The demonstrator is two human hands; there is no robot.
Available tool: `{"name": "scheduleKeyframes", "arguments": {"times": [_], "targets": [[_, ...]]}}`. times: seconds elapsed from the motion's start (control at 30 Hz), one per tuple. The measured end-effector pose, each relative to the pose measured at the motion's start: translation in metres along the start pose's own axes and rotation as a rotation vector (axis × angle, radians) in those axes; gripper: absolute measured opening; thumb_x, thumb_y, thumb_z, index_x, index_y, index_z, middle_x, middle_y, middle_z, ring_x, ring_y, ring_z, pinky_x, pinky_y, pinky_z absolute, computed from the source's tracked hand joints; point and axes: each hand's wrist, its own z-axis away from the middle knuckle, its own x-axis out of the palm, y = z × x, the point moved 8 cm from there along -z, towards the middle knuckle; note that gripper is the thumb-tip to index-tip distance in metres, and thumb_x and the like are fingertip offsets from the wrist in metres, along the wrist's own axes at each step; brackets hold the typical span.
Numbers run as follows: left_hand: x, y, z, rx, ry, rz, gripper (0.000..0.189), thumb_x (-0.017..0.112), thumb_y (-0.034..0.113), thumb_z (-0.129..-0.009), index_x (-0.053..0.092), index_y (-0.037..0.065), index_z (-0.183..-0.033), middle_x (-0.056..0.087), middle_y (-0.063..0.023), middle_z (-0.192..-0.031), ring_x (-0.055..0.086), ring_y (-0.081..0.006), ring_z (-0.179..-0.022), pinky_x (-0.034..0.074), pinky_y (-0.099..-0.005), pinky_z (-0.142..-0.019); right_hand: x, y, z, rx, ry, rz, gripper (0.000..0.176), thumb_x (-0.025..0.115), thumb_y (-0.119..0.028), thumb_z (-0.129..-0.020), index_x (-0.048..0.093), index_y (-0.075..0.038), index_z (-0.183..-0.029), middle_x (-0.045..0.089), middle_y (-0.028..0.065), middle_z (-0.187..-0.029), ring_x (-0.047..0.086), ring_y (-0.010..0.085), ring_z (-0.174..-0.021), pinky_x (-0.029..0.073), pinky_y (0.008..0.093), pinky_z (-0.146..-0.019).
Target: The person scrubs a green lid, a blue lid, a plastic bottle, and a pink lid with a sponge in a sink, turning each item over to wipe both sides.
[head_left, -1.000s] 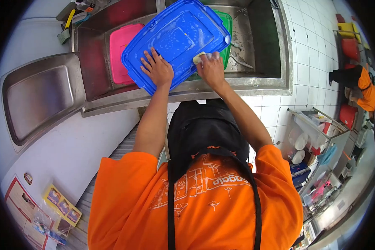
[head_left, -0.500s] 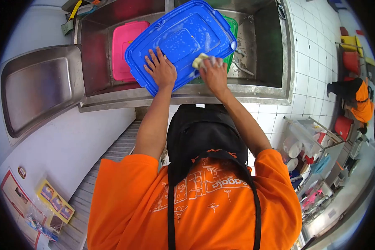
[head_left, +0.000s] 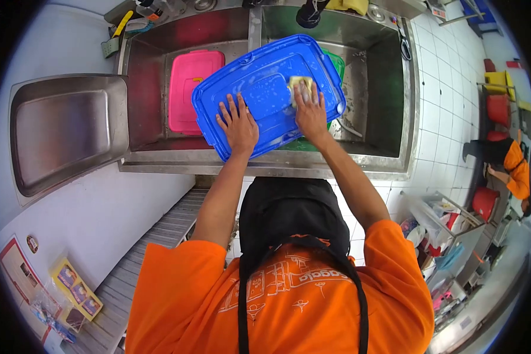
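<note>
A blue plastic lid (head_left: pixel 259 97), wet with suds, lies tilted across the divider of a double metal sink (head_left: pixel 159 159). My left hand (head_left: pixel 239 125) rests flat on the lid's left part, fingers spread. On its right part, my right hand (head_left: pixel 310 112) presses a yellowish soapy sponge (head_left: pixel 301 82) against the surface. A pink lid (head_left: pixel 189 88) sits in the left basin. Under the blue lid's right end, a green lid (head_left: pixel 336 65) shows partly in the right basin; the rest of it is hidden.
A metal tray-like basin (head_left: pixel 71 135) is left of the sink. A black object (head_left: pixel 310 13) and yellow cloth (head_left: pixel 351 5) are at the sink's back. A rack with containers (head_left: pixel 448 224) stands at right; farther off, a person in orange (head_left: pixel 513 168) is bent over.
My right hand has moved the sponge farther up and to the right on the blue lid. My left hand stays on the lid. The view has shifted, showing more of the sink's back.
</note>
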Motion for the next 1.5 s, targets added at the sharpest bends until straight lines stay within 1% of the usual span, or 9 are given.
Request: {"name": "scheduleKeyframes", "arguments": {"times": [0.17,0.5,0.7,0.9,0.97,1.07,1.13,1.3,1.5], "targets": [[0.002,-0.003,0.001,-0.021,-0.011,-0.007,0.056,0.036,0.028,-0.101,0.024,0.017,-0.154,0.019,-0.0118,-0.161,0.017,-0.0401,-0.147,0.011,-0.0591,-0.116,0.019,-0.01,-0.081,-0.4,-0.039,0.136,0.059,0.046,-0.016,-0.091,0.034,-0.011,-0.149,0.035,0.0136,-0.154,0.03,0.0385,-0.143,0.025,0.0561,-0.113],[-0.004,-0.006,-0.002,-0.097,0.033,0.081,0.055,0.037,0.029,-0.1,0.027,0.02,-0.153,0.018,-0.0175,-0.16,0.015,-0.0471,-0.145,0.01,-0.0599,-0.116,-0.003,-0.016,0.028,0.049,0.101,0.031,0.058,0.052,-0.016,-0.087,0.042,0.004,-0.14,0.045,0.0225,-0.144,0.036,0.0511,-0.134,0.03,0.055,-0.111],[-0.006,-0.002,0.004,-0.028,0.127,0.073,0.052,0.044,0.028,-0.098,0.038,0.017,-0.148,0.028,-0.0189,-0.156,0.022,-0.0463,-0.142,0.017,-0.0611,-0.113,0.015,-0.109,0.063,-0.129,-0.079,-0.073,0.044,0.055,-0.015,-0.084,0.056,0.003,-0.124,0.05,0.0255,-0.136,0.046,0.0479,-0.127,0.034,0.0542,-0.109],[-0.035,-0.037,0.011,0.059,0.226,0.169,0.059,0.056,0.035,-0.092,0.042,0.012,-0.145,0.033,-0.0201,-0.153,0.024,-0.046,-0.142,0.018,-0.0649,-0.111,-0.046,-0.012,0.042,0.075,0.158,-0.214,0.027,0.059,-0.011,-0.081,0.056,0.0,-0.106,0.057,0.0214,-0.1,0.057,0.0396,-0.099,0.043,0.0514,-0.089],[-0.061,-0.079,0.023,-0.303,0.345,0.06,0.072,0.066,0.037,-0.087,0.038,0.008,-0.146,0.037,-0.0229,-0.149,0.031,-0.0444,-0.138,0.023,-0.0584,-0.112,-0.064,0.056,0.042,0.331,0.355,-0.268,0.03,0.06,-0.009,-0.083,0.053,0.001,-0.11,0.057,0.0228,-0.102,0.057,0.039,-0.094,0.044,0.0532,-0.079],[-0.016,-0.143,0.017,-0.462,0.217,0.585,0.075,0.074,0.033,-0.082,0.04,0.001,-0.141,0.042,-0.0286,-0.143,0.043,-0.0424,-0.131,0.033,-0.0493,-0.108,-0.032,0.139,0.04,0.685,0.378,-0.478,0.03,0.055,-0.019,-0.09,0.053,0.0,-0.112,0.058,0.0208,-0.108,0.059,0.036,-0.093,0.048,0.0514,-0.079],[0.03,-0.191,0.002,-0.409,0.075,0.681,0.07,0.073,0.031,-0.085,0.04,0.001,-0.138,0.048,-0.0262,-0.136,0.05,-0.0378,-0.123,0.037,-0.0442,-0.103,0.047,0.15,0.053,1.239,0.149,-1.599,0.041,0.049,-0.035,-0.095,0.054,-0.003,-0.119,0.062,0.0173,-0.113,0.062,0.0329,-0.097,0.051,0.0493,-0.083],[-0.067,-0.143,0.012,-0.458,0.161,1.246,0.031,0.059,0.019,-0.099,0.044,0.001,-0.119,0.056,-0.0098,-0.11,0.053,-0.0177,-0.098,0.044,-0.0338,-0.089,0.099,0.106,0.041,1.101,0.056,-2.409,0.053,0.052,-0.048,-0.095,0.056,-0.004,-0.124,0.066,0.0131,-0.114,0.064,0.0276,-0.101,0.052,0.0469,-0.094],[-0.208,-0.086,0.029,-0.151,0.297,1.125,0.033,0.053,0.024,-0.102,0.042,-0.001,-0.119,0.055,-0.0147,-0.115,0.053,-0.0188,-0.104,0.043,-0.0335,-0.092,0.149,0.07,0.031,0.982,0.122,-2.39,0.037,0.046,-0.034,-0.102,0.054,-0.004,-0.122,0.066,0.0138,-0.114,0.065,0.0255,-0.101,0.054,0.0442,-0.092]]}}
